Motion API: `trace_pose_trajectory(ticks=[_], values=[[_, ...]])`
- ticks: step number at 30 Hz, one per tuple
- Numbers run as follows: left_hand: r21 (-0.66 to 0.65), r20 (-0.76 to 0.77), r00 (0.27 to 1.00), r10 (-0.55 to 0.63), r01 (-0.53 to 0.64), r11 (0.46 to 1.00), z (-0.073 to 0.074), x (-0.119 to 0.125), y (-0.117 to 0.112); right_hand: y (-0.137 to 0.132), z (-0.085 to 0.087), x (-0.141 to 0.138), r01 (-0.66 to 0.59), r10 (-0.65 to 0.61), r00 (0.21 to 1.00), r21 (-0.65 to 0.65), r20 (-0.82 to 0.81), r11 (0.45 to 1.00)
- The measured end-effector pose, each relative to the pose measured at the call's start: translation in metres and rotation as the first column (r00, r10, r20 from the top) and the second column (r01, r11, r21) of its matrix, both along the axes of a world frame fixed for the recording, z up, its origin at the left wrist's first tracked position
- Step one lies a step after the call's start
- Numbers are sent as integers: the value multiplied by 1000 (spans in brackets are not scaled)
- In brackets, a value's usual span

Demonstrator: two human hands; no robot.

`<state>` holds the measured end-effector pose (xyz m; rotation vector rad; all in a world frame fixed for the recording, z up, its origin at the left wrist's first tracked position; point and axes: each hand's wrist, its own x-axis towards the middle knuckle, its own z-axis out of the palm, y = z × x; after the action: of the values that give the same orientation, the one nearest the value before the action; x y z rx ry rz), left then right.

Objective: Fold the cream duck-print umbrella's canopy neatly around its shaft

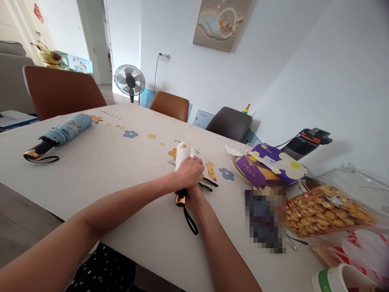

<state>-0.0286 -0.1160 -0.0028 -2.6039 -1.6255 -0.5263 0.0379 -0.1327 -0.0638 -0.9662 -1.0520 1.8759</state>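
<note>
A folded white umbrella [181,153] with a black and gold handle [180,198] lies on the table in front of me. A black wrist strap [191,221] hangs from the handle's end. My left hand [191,172] is closed over the umbrella just above the handle, its fingers curled to the right. Crossing beneath it is my right hand [192,191], against the umbrella's right side; its fingers are hidden. Thin black strips [209,183] stick out to the right of my hands. Farther left rests a folded light blue umbrella [68,129], also with a black and gold handle.
On the table's right side are a purple box [264,164], a black bottle [304,144], a bag of cookies [330,209], a blurred-out item [266,221] and a paper cup [330,280]. Chairs [65,91] and a fan [130,80] stand beyond the table.
</note>
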Motion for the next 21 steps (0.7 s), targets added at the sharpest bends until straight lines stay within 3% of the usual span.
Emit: trace_pose_trajectory(ticks=[4, 9, 15, 21], values=[[-70, 5, 998, 56, -56, 996, 0, 1, 0, -2, 4, 0, -9, 9, 1000, 2, 6, 1000], [-123, 5, 1000, -2, 3, 992, 4, -3, 0, -6, 10, -3, -1, 0, 1000, 47, 31, 999], [-174, -48, 998, 38, -46, 984, 7, 0, -2, -5, 7, -1, -13, 11, 999, 64, 36, 998], [-179, -56, 998, 2, -12, 984, 8, 0, 0, -8, 15, -3, -18, 12, 998, 92, 61, 996]])
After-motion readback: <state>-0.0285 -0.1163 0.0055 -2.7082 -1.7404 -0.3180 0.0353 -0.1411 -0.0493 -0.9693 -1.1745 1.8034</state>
